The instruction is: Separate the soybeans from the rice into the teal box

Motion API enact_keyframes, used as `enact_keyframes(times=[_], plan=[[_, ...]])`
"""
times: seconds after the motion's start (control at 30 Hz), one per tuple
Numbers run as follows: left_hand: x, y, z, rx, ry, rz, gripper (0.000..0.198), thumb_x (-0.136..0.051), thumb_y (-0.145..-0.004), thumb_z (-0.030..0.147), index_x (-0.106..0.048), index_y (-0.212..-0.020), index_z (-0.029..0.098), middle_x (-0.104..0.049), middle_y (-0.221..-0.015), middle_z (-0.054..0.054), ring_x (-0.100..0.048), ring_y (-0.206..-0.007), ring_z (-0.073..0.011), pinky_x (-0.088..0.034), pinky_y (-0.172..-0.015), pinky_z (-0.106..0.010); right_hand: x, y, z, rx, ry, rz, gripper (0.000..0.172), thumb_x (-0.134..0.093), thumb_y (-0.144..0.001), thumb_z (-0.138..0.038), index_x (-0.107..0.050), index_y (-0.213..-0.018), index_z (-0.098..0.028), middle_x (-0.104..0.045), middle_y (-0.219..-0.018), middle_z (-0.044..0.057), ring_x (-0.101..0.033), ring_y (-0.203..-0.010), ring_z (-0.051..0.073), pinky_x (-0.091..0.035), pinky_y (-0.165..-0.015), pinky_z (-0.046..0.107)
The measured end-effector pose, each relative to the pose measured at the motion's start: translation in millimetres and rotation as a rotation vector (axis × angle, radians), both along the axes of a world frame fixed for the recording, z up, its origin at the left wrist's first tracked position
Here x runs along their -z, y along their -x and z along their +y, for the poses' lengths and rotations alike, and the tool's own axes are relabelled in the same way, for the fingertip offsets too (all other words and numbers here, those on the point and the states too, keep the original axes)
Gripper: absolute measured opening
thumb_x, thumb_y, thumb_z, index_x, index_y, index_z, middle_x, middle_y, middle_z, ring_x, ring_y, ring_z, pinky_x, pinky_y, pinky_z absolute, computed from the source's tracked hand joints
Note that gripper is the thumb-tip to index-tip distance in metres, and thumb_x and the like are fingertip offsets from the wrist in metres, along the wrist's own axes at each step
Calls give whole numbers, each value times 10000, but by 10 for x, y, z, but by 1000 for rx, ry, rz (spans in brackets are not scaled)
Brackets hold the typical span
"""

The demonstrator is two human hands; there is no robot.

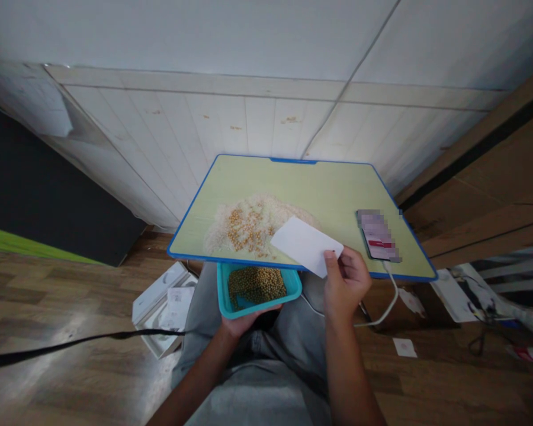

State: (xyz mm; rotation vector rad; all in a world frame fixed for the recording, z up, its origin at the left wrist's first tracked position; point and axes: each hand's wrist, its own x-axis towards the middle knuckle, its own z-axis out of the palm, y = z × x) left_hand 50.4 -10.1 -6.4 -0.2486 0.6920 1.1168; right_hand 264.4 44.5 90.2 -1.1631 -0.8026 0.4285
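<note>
My right hand (347,281) pinches a white card (304,244) by its right end, thumb on top. The card is tilted over the front part of the small table (328,189), at the right side of a pile of white, rice-like grains (275,207) with yellow beans (244,228) scattered in it. Just under the table's front edge, my left hand (244,322) supports a turquoise plastic basket (296,290) from below. Most of that hand's fingers are hidden beneath the basket. Inside lie small round greenish and yellowish beans (257,284).
A phone (379,235) with a white cable (395,284) lies on the table's right side. A white box (160,296) with papers stands on the wooden floor at left. A black strap (93,338) crosses there. Brown cartons (493,177) are at right, a panelled wall (257,118) behind.
</note>
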Motion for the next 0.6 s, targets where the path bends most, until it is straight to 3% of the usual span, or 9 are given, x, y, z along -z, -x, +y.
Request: enact_keyframes(times=[0.17, 0.33, 0.47, 0.6], plan=[[124, 36, -35, 16, -96, -17, 728, -404, -1086, 756, -699, -1573, 302, -665, -1698, -130, -391, -1713, -508, -225, -1322, -908, 39, 23, -91, -28, 23, 14, 343, -944, -805, -505, -822, -891, -196, -833, -805, 36, -750, -724, 198, -583, -647, 285], [275, 46, -36, 29, -139, -50, 741, -403, -1105, 696, -513, -1731, 317, -584, -1776, -128, -252, -1777, -455, -139, -1348, -866, 95, 17, -147, -21, 36, 6, 346, -948, -813, -510, -824, -891, -197, -821, -788, 33, -726, -708, 195, -565, -650, 290], [143, 16, -15, -3, -60, -35, 645, -456, -1126, 590, -570, -1693, 304, -639, -1729, -116, -397, -1720, -458, -198, -1381, -808, 127, 32, -146, -11, 53, -26, 384, -927, -837, -559, -814, -894, -196, -811, -785, 33, -720, -704, 199, -560, -662, 304], [-14, 15, 31, -19, -6, 6, 593, -457, -1125, 561, -647, -1611, 281, -709, -1650, -124, -520, -1642, -476, -339, -1334, -822, 141, 64, -142, -25, 70, -32, 405, -914, -849, -582, -812, -908, -195, -812, -806, 37, -726, -724, 206, -571, -693, 322]])
